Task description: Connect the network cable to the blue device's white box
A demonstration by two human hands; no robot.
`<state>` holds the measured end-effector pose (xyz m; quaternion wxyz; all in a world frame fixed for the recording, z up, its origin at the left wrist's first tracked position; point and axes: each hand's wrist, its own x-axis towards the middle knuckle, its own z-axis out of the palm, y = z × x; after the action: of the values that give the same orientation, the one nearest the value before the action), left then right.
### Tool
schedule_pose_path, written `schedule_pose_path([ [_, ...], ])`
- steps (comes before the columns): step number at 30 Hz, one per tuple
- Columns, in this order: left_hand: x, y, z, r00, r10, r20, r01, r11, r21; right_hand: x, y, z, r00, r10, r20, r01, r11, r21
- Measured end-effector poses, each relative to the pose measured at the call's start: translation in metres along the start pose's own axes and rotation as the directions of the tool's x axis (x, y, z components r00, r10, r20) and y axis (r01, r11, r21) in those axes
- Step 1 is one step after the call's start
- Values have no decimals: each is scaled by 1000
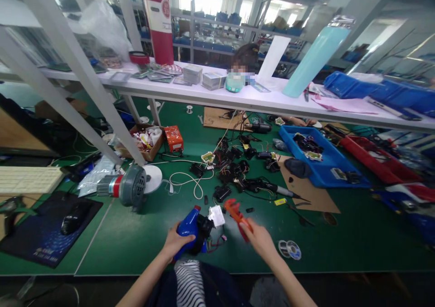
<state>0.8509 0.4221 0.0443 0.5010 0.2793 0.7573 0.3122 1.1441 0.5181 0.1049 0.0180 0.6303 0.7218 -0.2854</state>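
My left hand (179, 241) is wrapped round a blue plastic housing (189, 225) near the table's front edge. Black parts (204, 227) and thin coloured wires sit against the housing's right side. To the right, my right hand (254, 234) grips an orange-red object (236, 213), blurred, which points up and to the left; its exact kind I cannot make out. Between the two hands, a white box-like part (216, 216) lies on the green table (136, 243).
Black parts and cables (234, 164) pile up beyond the hands. A grey motor-like device (131, 187) stands left, a blue tray (322, 162) right. Two small reels (290, 249) lie at front right. A shelf (204, 95) crosses above; a person (246, 60) is behind it.
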Motion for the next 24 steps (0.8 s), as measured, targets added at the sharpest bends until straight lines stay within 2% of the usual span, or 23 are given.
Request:
schedule_pose_path([
  [2,-5,5,-4,992,113,-65,-108,991,81,-17,-33,15,986,-162,30,163,986,-34],
  [3,-8,7,-7,980,176,-95,-162,977,138,-25,-45,23,974,-226,-8,226,974,-19],
  [6,-19,14,-19,929,335,-159,-270,905,329,-42,-64,48,909,-336,-247,365,927,80],
  [8,-25,16,-27,902,391,-184,-293,866,406,-47,-64,62,865,-384,-324,417,908,36],
  [9,-27,16,-31,896,401,-190,-295,858,419,-47,-61,67,858,-403,-317,422,906,-10],
  [11,-30,14,-36,894,408,-185,-298,851,433,-48,-54,72,882,-381,-279,385,922,-41],
  [14,-29,9,-40,913,355,-203,-251,878,408,-51,-46,70,933,-208,-294,255,958,132],
  [16,-28,5,-40,916,332,-224,-228,892,390,-53,-46,71,948,-126,-292,193,958,212],
  [21,-29,8,-39,893,393,-222,-283,871,402,-53,-62,87,968,-244,-63,244,970,-19],
  [22,-30,10,-41,890,393,-229,-287,876,387,-54,-64,89,968,-243,-68,243,970,-8],
  [24,-30,13,-45,896,373,-241,-285,899,332,-57,-60,89,970,-192,-151,210,970,121],
])
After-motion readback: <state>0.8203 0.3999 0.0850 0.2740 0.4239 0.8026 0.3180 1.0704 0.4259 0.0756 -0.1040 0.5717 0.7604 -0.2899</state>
